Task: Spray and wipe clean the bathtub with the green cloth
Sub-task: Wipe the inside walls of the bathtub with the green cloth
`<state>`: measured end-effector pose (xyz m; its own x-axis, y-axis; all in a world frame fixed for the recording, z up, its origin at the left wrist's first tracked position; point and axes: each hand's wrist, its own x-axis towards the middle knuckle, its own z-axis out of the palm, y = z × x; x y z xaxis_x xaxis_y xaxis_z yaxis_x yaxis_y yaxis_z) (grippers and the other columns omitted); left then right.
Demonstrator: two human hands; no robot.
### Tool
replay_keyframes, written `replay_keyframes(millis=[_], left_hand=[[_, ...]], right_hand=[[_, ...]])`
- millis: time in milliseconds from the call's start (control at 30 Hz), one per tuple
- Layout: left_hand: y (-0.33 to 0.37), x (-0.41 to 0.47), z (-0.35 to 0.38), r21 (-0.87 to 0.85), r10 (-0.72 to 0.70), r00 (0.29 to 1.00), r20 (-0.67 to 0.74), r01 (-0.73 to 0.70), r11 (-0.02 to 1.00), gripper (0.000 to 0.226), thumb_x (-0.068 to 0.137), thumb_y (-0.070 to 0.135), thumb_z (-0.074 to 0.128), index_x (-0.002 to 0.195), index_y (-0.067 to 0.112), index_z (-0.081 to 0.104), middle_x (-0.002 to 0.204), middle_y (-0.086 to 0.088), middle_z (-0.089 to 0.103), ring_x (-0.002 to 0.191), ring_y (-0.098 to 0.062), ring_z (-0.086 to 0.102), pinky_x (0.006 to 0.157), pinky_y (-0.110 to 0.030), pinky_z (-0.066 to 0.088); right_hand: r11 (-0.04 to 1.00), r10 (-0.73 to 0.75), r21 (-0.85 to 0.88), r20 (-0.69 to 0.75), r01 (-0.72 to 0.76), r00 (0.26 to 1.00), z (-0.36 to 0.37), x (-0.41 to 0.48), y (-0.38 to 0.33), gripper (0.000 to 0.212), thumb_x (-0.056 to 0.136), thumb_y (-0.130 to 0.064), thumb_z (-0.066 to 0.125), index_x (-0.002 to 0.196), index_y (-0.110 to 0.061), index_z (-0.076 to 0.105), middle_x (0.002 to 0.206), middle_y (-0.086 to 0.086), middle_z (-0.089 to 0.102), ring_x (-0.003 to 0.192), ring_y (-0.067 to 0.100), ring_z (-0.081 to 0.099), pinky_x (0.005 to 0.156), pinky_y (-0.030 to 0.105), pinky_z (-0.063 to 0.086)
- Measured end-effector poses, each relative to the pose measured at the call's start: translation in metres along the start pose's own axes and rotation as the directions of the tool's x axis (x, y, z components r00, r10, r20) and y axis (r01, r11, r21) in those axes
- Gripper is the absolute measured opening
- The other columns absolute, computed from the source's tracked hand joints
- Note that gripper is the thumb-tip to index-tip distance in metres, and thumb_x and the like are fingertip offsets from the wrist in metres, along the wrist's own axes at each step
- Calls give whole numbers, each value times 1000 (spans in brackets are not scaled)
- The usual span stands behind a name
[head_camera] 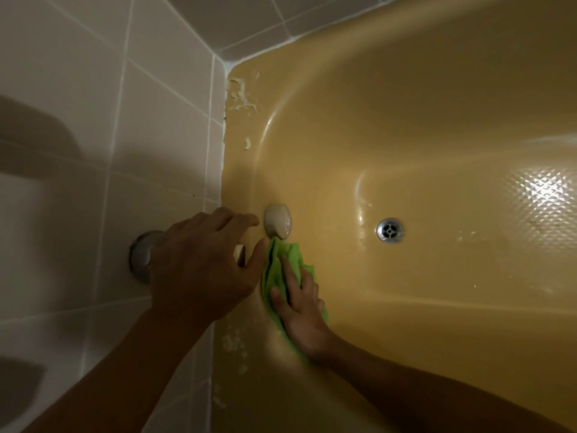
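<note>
Green cloth (272, 275) is pressed flat against the ochre end wall of the bathtub (406, 120) by the right hand (301, 307), fingers straight, just below the round overflow cap (278, 220). Left hand (199, 267) arches over a wall tap (141, 256); whether it grips cannot be told. Metal drain (390, 230) sits well apart on the tub floor.

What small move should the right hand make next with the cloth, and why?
Probably draw the green cloth back toward the wrist and onto the rim. The right hand presses it flat on the bathtub wall just under the round cap, while pale flecks sit unwiped on the rim beside that wrist. More flecks wait in the far corner.
</note>
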<state>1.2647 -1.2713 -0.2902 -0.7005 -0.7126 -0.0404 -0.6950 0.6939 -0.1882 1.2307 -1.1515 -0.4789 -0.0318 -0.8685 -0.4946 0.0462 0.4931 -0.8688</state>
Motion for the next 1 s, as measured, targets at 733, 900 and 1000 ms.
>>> replay_keyframes(millis=[733, 900, 1000], left_hand=[[-24, 109, 55, -80, -181, 635, 751, 360, 929, 109, 92, 53, 70, 165, 26, -6, 171, -7, -23, 159, -33, -9, 128, -54, 11], [-43, 113, 73, -60, -89, 651, 754, 203, 977, 128, 89, 42, 76, 150, 37, -37, 153, 0, -53, 150, -35, -35, 126, -59, -4], [-44, 116, 85, -43, -86, 678, 730, 170, 984, 137, 84, 52, 78, 138, 39, -47, 137, 5, -62, 140, -30, -45, 123, -56, -10]], right_hand=[[985, 143, 115, -113, -130, 983, 8, 74, 52, 74, 104, -59, 32, 161, -37, -11, 172, 3, 1, 157, 22, 6, 126, 48, 15], [937, 136, 337, -109, -92, 985, -16, 109, 68, 78, 105, -38, 51, 163, -22, 1, 166, 0, 22, 148, 12, 27, 121, 29, 23], [927, 119, 365, -80, -82, 990, -31, 126, 65, 85, 106, -35, 51, 160, -30, -15, 152, 0, 44, 127, 15, 51, 99, 21, 36]])
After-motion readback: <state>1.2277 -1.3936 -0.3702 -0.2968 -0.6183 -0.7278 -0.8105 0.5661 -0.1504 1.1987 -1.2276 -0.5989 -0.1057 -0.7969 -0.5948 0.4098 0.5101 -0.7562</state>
